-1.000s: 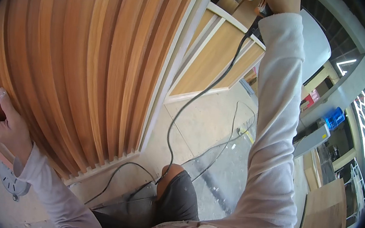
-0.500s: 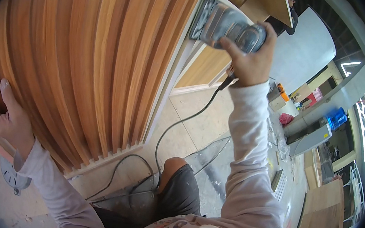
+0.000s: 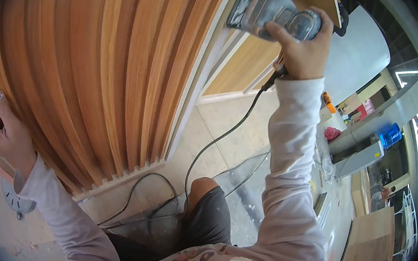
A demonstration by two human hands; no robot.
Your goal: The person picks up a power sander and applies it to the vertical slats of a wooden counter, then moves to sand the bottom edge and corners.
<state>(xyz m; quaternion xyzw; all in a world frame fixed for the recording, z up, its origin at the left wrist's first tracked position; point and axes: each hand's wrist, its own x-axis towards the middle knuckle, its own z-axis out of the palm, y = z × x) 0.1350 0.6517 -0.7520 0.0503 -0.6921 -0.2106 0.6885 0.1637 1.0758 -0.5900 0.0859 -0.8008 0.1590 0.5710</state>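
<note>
Right hand (image 3: 308,51): fingers curled round the sander (image 3: 274,14) at its rounded end, likely for control.
Sander pad: at the panel (image 3: 87,65)'s pale edge, seemingly flat against it.
Left hand (image 3: 5,133): fingers spread on the panel's opposite side, perhaps bracing it.
Cord (image 3: 218,139): hangs slack, leaving reach.

Sander (image 3: 275,13) higher vs 0.5s ago

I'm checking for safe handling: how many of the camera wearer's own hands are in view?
2. The left hand is spread against the wooden slats; the right hand grips the sander near their opposite edge. Some left fingers are hard to see.
</note>
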